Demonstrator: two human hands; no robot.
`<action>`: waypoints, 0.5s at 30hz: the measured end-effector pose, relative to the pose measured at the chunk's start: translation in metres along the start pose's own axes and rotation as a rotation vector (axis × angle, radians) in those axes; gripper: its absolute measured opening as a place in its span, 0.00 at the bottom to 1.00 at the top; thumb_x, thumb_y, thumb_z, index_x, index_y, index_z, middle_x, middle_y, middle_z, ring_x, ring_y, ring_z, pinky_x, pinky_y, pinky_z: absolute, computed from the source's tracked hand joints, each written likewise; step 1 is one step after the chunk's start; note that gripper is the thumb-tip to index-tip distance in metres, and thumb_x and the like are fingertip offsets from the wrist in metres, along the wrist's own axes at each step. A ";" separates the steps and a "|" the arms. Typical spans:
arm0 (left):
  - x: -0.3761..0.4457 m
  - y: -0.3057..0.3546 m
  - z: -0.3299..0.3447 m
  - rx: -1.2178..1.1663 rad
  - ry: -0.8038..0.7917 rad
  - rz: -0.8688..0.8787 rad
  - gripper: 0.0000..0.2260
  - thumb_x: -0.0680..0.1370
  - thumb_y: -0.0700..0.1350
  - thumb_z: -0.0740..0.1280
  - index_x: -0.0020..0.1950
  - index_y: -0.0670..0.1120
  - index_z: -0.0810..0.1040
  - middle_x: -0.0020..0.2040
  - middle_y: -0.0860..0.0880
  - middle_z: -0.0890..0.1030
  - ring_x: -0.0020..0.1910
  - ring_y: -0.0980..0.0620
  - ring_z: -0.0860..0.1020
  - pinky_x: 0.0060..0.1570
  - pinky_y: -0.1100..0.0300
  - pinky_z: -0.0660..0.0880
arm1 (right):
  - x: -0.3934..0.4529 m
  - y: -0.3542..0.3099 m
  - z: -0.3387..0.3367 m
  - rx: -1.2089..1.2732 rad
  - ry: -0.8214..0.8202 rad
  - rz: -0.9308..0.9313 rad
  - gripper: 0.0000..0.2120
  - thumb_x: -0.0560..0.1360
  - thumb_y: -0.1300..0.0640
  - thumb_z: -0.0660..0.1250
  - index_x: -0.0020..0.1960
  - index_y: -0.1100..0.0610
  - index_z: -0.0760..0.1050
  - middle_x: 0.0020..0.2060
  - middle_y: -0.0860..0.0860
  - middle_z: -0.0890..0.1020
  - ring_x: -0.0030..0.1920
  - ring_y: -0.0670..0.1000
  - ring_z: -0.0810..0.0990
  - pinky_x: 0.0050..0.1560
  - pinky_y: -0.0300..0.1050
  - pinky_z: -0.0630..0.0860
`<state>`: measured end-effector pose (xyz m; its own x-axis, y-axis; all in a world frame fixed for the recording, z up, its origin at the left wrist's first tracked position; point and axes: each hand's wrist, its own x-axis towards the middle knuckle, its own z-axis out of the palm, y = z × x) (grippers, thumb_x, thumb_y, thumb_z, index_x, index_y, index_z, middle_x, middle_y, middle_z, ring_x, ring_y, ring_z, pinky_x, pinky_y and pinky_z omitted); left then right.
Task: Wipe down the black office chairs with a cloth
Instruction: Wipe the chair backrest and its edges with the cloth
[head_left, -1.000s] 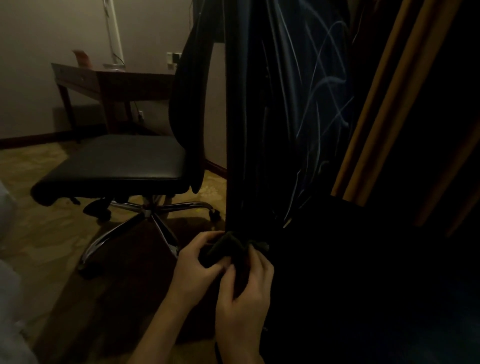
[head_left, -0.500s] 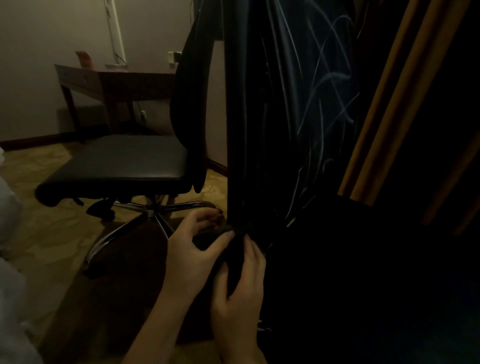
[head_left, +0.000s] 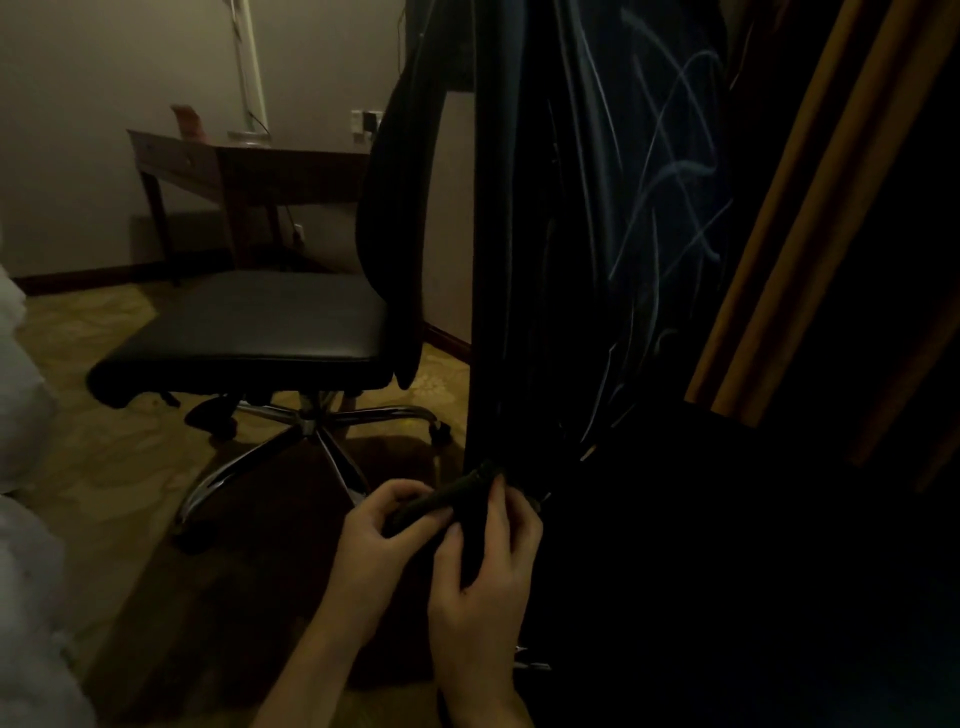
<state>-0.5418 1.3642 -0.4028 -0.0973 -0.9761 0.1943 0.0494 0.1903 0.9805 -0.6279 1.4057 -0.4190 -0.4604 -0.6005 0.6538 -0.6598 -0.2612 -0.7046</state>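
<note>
Dim light fills a carpeted room with a pale wall, a dark curtain (head_left: 597, 234) hanging at the centre and ochre drapes (head_left: 779, 208) to the right. One black office chair (head_left: 249, 332) is plainly in view, its seat facing left, its backrest upright beside the curtain and its chrome star base (head_left: 311, 441) resting on the floor; the darkness at lower right is too deep to tell whether a second chair stands there. One wooden desk (head_left: 249, 161) stands against the far wall behind the chair, carrying a lamp stem and a small reddish item too dim to name. Low in the middle, two bare hands meet around one dark cloth (head_left: 441, 499), which is gathered into a narrow roll just in front of the curtain's lower edge and apart from the chair. The left hand (head_left: 374, 535) curls under and pinches the roll's near end, while the fingers (head_left: 496, 499) of the right hand (head_left: 483, 571) wrap over its far end, thumb pressing from the front. Both hands hold it close together, probably to fold or bunch the cloth into a firm pad before it is laid on the seat or backrest, since a tight wad gives better contact than a loose rag. Wiping itself looks not yet begun here.
</note>
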 end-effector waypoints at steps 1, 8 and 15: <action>-0.002 0.000 0.000 0.003 -0.016 -0.014 0.06 0.74 0.38 0.72 0.46 0.49 0.83 0.45 0.49 0.83 0.47 0.50 0.82 0.44 0.62 0.80 | 0.000 -0.001 0.000 0.021 -0.002 0.012 0.28 0.79 0.46 0.56 0.78 0.49 0.57 0.70 0.43 0.61 0.69 0.35 0.61 0.61 0.26 0.65; 0.012 0.026 0.020 -0.108 -0.013 0.153 0.09 0.76 0.34 0.68 0.54 0.45 0.81 0.52 0.51 0.84 0.52 0.57 0.82 0.48 0.66 0.78 | 0.011 -0.009 -0.001 0.070 0.027 0.077 0.30 0.78 0.47 0.59 0.78 0.46 0.55 0.64 0.36 0.59 0.65 0.37 0.67 0.60 0.28 0.68; 0.025 0.021 0.022 -0.076 0.028 0.274 0.10 0.73 0.46 0.73 0.52 0.44 0.79 0.47 0.51 0.84 0.49 0.55 0.82 0.47 0.67 0.77 | 0.002 -0.014 0.008 0.049 0.023 -0.028 0.28 0.80 0.48 0.53 0.79 0.45 0.49 0.75 0.34 0.54 0.76 0.37 0.55 0.72 0.32 0.57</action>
<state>-0.5651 1.3465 -0.3769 -0.0422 -0.8921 0.4498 0.1446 0.4400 0.8863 -0.6151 1.4026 -0.4103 -0.4563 -0.5748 0.6793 -0.6432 -0.3146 -0.6981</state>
